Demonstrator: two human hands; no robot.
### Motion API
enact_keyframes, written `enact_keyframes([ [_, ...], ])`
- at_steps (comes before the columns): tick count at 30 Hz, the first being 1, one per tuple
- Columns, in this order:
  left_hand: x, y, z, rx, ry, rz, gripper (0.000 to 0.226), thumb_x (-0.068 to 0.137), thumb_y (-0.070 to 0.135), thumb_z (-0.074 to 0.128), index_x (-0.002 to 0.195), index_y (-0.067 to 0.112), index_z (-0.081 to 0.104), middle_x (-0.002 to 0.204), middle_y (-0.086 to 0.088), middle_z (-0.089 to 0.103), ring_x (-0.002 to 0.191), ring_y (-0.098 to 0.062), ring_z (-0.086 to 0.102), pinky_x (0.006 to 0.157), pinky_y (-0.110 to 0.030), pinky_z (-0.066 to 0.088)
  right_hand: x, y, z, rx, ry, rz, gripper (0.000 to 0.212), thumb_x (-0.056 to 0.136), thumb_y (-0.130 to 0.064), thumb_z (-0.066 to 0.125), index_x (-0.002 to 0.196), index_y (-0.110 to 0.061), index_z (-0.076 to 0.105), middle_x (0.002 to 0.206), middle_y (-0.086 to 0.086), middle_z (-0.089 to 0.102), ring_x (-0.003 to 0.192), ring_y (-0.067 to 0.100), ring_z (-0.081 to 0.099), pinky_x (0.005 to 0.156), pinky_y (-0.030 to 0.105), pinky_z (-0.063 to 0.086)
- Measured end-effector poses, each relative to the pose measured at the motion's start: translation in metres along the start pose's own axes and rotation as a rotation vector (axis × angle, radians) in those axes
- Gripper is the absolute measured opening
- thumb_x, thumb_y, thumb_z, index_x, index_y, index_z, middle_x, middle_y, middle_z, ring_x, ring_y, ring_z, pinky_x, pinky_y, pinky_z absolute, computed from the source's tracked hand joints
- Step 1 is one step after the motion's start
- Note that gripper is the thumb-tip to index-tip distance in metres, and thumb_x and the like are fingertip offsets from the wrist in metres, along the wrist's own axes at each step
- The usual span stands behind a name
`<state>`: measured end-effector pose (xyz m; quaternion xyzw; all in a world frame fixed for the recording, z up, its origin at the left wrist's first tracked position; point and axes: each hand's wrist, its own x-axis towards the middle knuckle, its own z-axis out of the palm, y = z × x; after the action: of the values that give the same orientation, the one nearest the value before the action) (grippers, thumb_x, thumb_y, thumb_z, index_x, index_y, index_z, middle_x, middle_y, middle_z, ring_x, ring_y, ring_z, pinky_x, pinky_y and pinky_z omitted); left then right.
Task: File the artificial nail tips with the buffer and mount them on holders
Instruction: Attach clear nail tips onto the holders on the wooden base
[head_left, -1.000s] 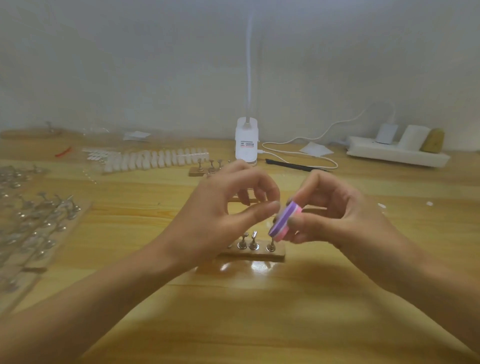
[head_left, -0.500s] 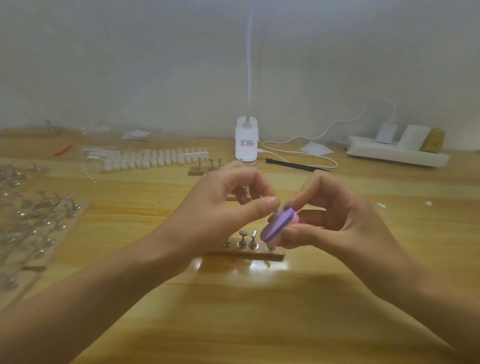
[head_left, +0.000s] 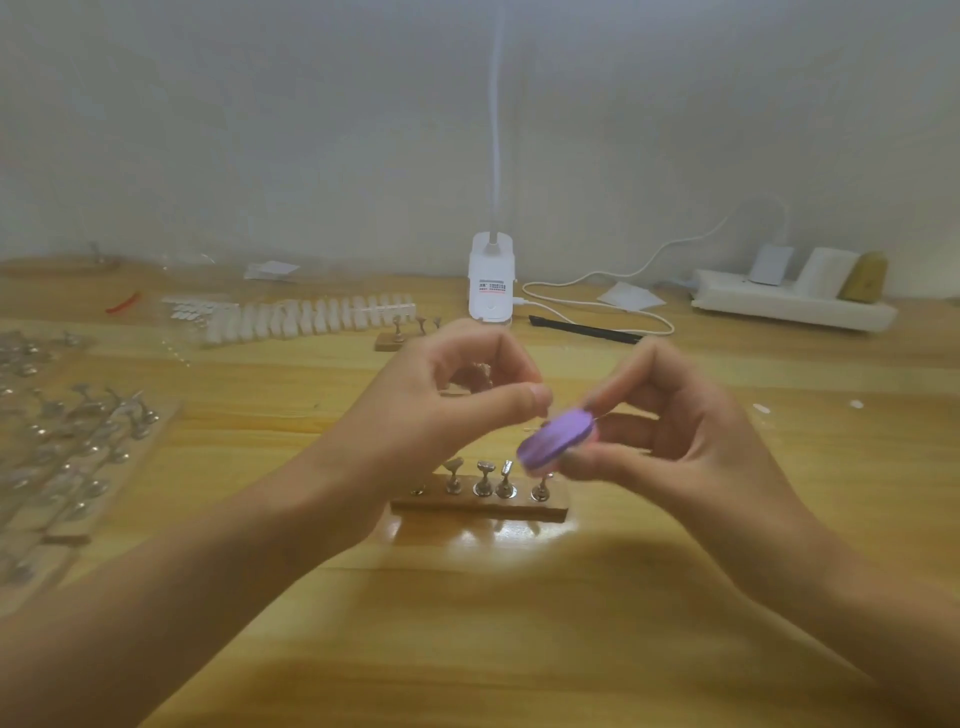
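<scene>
**Buffer held against tip above the holder block**

Clock hours are read on the frame, 12 at the wall.

The table (head_left: 467, 639) meets the wall at 12. Plain wood runs from the middle toward 6 between the two forearms, and more of it shows at 3 and 4, with a few white specks. The 9 side is crowded with racks (head_left: 78, 431).

Those racks carry many metal holders, blurred. At the centre, just below the hands, a wooden block (head_left: 478, 510) bears a single row of holders (head_left: 484, 480) standing upright. A smaller block (head_left: 390, 342) at 11 bears a few more. Beside it, toward 10, loose tips (head_left: 311, 317) lie in a long row. A lamp base (head_left: 491, 283) stands at 12 with its cable looping toward 1. A power strip (head_left: 789, 306) at 2 holds plugs. A black strip (head_left: 582, 328) lies near the cable.

The buffer (head_left: 558, 441) hangs in the air above the block's right end. The right hand (head_left: 670, 441) grips it between thumb and fingers. Its purple oval face tilts up toward the camera. Its long axis runs from 7 to 1, with a pink layer showing at the far edge.

The left hand (head_left: 441, 410) has thumb and forefinger pinched narrow on a tip (head_left: 535, 429), a pale sliver touching the buffer's left edge and too blurred to show which way it points.
</scene>
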<state>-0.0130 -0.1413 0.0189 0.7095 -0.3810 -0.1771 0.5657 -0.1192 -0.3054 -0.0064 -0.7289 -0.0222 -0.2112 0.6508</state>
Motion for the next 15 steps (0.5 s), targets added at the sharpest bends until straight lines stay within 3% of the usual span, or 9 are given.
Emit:
enact_keyframes([
  [2,-0.0008,-0.0007,0.0015,0.009,-0.018,-0.004,0.020,0.079,0.036,0.077,0.071,0.023,0.064,0.092,0.002,0.068,0.093,-0.021,0.063,0.082,-0.036,0.046,0.0001,-0.0005,0.0005,0.011,0.019,-0.038,0.041,0.070,-0.009,0.087,0.089,-0.007,0.050,0.093,0.015,0.074,0.084,0.034,0.075,0.071,0.039,0.061],
  [5,0.0007,-0.0001,-0.0028,-0.008,0.038,0.020,0.020,0.071,0.042,0.076,0.070,0.026,0.065,0.091,0.006,0.066,0.087,-0.013,0.061,0.079,-0.029,0.042,0.0030,-0.0035,-0.0066,0.046,0.156,-0.032,0.041,0.070,-0.016,0.084,0.090,-0.009,0.049,0.098,0.016,0.073,0.089,0.031,0.075,0.075,0.034,0.059],
  [8,-0.0002,-0.0017,0.0010,0.025,0.012,0.034,0.020,0.076,0.037,0.080,0.071,0.025,0.065,0.091,0.008,0.066,0.089,-0.013,0.062,0.080,-0.029,0.043,-0.0016,0.0025,0.0007,0.002,-0.011,-0.016,0.038,0.074,-0.011,0.086,0.095,-0.011,0.054,0.096,0.015,0.071,0.088,0.036,0.075,0.076,0.045,0.061],
  [12,0.0023,-0.0028,-0.0040,0.036,0.037,0.045,0.017,0.072,0.041,0.072,0.071,0.026,0.065,0.088,0.011,0.065,0.084,-0.007,0.060,0.076,-0.026,0.041,0.0038,-0.0008,-0.0062,0.034,0.152,-0.039,0.042,0.071,-0.015,0.083,0.107,-0.018,0.060,0.091,0.009,0.071,0.089,0.031,0.075,0.077,0.033,0.057],
  [15,0.0024,-0.0038,-0.0025,0.070,0.011,0.071,0.013,0.076,0.035,0.074,0.070,0.028,0.066,0.089,0.015,0.061,0.080,-0.001,0.058,0.071,-0.012,0.041,0.0008,0.0024,-0.0023,-0.059,0.007,-0.020,0.046,0.075,-0.015,0.085,0.114,-0.024,0.061,0.093,0.008,0.072,0.088,0.029,0.075,0.079,0.039,0.060],
])
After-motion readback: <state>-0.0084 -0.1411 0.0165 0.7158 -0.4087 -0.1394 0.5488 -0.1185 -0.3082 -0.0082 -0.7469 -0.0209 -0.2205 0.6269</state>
